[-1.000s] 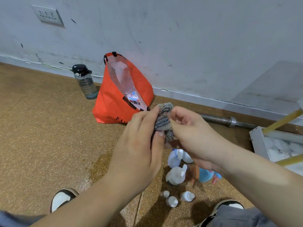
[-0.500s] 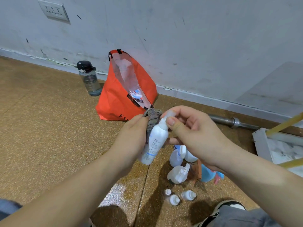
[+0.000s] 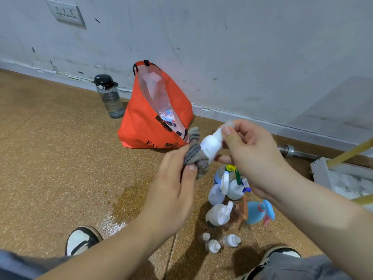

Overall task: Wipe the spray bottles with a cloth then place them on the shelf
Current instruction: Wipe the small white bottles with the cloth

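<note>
In the head view, a small white spray bottle (image 3: 212, 145) was held tilted in mid-air above the floor, near the middle of the scene, its cap end raised to the right. Its neck was pinched between the thumb and forefinger of the right hand (image 3: 252, 158), the other fingers being loosely curled behind. The lower body of the bottle was wrapped in a striped grey cloth (image 3: 194, 154), which was gripped by the curled fingers and thumb of the left hand (image 3: 171, 190). Below the hands, a cluster of trigger spray bottles (image 3: 232, 190) was seen on the speckled brown floor (image 3: 50, 158), with a blue spray bottle (image 3: 257, 212) at its right and three little white bottles (image 3: 214, 245) nearer. The white-edged shelf (image 3: 321, 172) was seen at the right edge, well apart from the held bottle. Farther off, an orange bag (image 3: 145, 126) and a dark-capped water bottle (image 3: 110, 98) were stood by the wall (image 3: 222, 47).
</note>
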`<action>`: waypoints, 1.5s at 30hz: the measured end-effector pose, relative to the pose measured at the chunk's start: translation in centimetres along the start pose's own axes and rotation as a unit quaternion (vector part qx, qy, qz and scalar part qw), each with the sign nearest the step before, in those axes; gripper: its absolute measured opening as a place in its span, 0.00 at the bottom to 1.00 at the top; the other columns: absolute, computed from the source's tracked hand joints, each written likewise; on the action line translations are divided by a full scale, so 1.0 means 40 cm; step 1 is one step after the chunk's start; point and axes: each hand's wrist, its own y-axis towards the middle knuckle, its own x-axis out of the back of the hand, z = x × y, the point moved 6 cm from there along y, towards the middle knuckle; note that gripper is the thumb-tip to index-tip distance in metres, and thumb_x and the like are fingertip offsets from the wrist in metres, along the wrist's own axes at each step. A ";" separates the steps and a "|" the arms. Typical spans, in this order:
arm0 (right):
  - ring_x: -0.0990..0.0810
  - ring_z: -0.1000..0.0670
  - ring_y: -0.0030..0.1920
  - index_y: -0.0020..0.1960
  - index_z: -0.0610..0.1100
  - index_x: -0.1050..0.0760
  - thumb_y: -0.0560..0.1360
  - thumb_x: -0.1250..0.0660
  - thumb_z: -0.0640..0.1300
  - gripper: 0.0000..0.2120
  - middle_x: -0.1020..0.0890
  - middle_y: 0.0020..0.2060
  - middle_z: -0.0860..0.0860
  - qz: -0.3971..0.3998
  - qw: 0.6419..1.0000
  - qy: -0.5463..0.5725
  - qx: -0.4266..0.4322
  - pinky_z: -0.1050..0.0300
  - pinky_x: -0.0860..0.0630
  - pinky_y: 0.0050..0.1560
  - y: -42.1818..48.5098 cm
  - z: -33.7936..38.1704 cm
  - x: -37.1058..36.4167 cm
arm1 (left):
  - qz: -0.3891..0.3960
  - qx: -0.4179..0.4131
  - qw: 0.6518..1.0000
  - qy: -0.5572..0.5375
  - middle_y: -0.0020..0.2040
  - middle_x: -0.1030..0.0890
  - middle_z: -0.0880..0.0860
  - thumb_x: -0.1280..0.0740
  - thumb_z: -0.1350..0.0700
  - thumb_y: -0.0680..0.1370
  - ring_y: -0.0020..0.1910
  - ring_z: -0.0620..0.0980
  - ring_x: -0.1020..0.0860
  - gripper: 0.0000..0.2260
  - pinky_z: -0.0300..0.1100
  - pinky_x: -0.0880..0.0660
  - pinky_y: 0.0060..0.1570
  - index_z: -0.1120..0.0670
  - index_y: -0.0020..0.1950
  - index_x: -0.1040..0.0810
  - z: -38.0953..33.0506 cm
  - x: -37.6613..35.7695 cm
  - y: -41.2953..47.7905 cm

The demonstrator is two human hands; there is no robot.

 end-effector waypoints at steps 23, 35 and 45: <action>0.17 0.35 0.56 0.59 0.50 0.24 0.76 0.26 0.42 0.13 0.14 0.50 0.41 0.134 0.990 -0.027 0.012 0.32 0.23 0.64 -0.020 -0.039 -0.032 | -0.003 0.320 0.912 -0.257 0.46 0.17 0.69 0.41 0.61 0.82 0.34 0.55 0.20 0.11 0.44 0.26 0.32 0.63 0.52 0.21 0.046 0.003 0.024; 0.12 0.47 0.49 0.61 0.43 0.27 0.80 0.28 0.43 0.13 0.14 0.49 0.42 0.054 0.991 0.013 -0.118 0.51 0.14 0.47 -0.014 -0.065 -0.022 | -0.109 0.211 0.950 -0.204 0.37 0.23 0.54 0.40 0.59 0.84 0.35 0.51 0.25 0.09 0.41 0.30 0.29 0.56 0.46 0.24 -0.001 0.073 0.057; 0.12 0.45 0.44 0.61 0.35 0.27 0.80 0.29 0.40 0.14 0.14 0.50 0.37 0.042 0.975 0.150 -0.157 0.47 0.13 0.42 -0.035 -0.039 -0.029 | 0.038 -0.027 0.999 0.001 0.58 0.21 0.45 0.40 0.51 0.85 0.55 0.42 0.21 0.17 0.43 0.24 0.58 0.43 0.74 0.27 -0.037 0.012 0.036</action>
